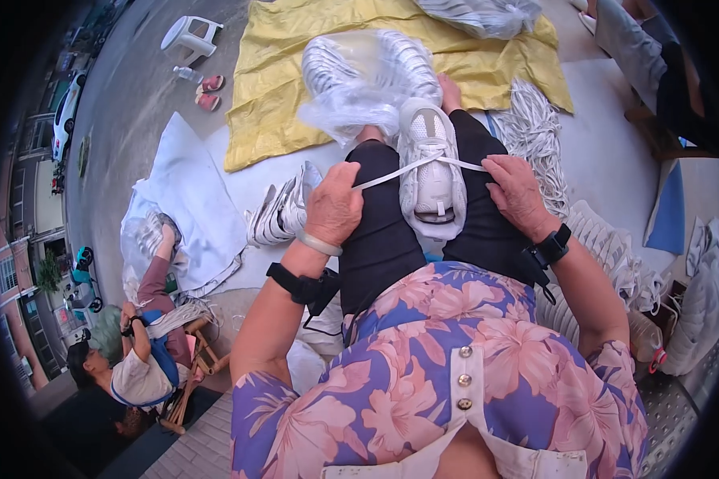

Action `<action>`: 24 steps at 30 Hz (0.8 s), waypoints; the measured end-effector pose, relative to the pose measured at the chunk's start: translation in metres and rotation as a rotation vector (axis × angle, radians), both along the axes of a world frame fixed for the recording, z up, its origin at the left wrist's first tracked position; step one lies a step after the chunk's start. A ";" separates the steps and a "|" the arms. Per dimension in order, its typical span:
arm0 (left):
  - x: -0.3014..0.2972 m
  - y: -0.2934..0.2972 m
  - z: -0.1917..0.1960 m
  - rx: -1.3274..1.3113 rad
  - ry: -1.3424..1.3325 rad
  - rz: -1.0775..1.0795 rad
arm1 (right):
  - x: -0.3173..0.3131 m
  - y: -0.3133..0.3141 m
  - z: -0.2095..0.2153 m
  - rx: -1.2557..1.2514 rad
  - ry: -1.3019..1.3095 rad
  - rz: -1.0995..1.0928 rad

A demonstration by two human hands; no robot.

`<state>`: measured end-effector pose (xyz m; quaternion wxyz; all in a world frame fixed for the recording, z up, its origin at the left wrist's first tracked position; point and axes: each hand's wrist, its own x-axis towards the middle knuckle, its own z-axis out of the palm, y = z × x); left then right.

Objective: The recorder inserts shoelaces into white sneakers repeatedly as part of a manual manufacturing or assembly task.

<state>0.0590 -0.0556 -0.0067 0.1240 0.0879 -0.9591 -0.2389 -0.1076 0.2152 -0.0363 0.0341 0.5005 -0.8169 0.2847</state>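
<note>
A white shoe upper [435,191] with mesh and grey parts rests between my thighs, its toe pointing away from me. One white shoelace [387,176] runs through its eyelets, crosses over the tongue and is stretched out to both sides. My left hand [335,203], left of the shoe, is closed on one end of the lace. On the other side my right hand [521,195] pinches the opposite end between thumb and fingers. Both hands are apart from the shoe itself, roughly level above my knees.
Beyond my feet, a clear plastic bag of stacked white shoe parts [367,68] lies on a yellow sheet [268,96]. Loose white laces [531,136] are heaped at the right, near rows of white uppers [595,239]. More uppers [280,211] lie left. Another person [148,371] sits farther left.
</note>
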 end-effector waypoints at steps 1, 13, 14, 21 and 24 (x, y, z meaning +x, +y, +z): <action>-0.014 0.018 -0.005 -0.006 0.041 -0.089 | 0.003 -0.013 -0.003 -0.002 0.000 0.003; -0.005 -0.004 -0.008 -0.054 -0.205 -0.093 | -0.045 0.105 -0.025 0.149 0.001 -0.117; 0.002 -0.015 -0.002 -0.091 -0.193 -0.098 | -0.056 0.136 -0.031 0.147 0.058 -0.164; 0.101 -0.122 0.008 -0.313 -0.429 0.168 | -0.114 0.354 -0.028 0.539 0.151 -0.618; 0.145 -0.160 0.027 -0.403 -0.509 0.338 | -0.128 0.427 -0.003 0.571 0.152 -0.668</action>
